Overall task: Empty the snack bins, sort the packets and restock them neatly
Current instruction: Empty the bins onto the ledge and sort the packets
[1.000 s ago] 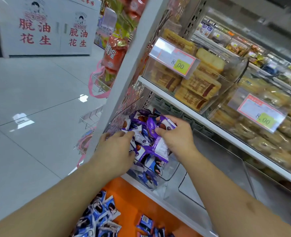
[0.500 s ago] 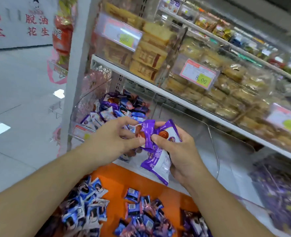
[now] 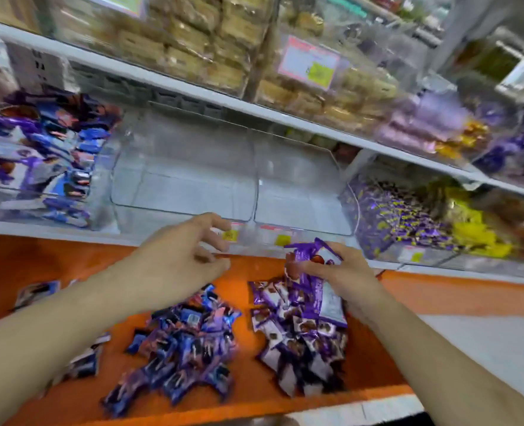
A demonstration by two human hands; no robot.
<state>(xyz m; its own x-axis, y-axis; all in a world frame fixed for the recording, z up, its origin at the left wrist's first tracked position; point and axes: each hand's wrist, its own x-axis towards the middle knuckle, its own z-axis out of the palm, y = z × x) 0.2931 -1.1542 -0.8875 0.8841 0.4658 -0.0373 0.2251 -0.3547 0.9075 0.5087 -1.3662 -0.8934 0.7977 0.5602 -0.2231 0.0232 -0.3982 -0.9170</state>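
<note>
Over orange ledge (image 3: 408, 302), right hand (image 3: 343, 272) gripping purple packets (image 3: 308, 259), left hand (image 3: 180, 259) loose, holding nothing

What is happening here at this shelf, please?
A person is sorting snack packets on an orange surface below the shelf. The right hand holds a bunch of purple packets just above the purple pile. The left hand is open and holds nothing. A blue pile lies beside it. Two clear bins stand empty; the leftmost bin holds mixed packets.
</note>
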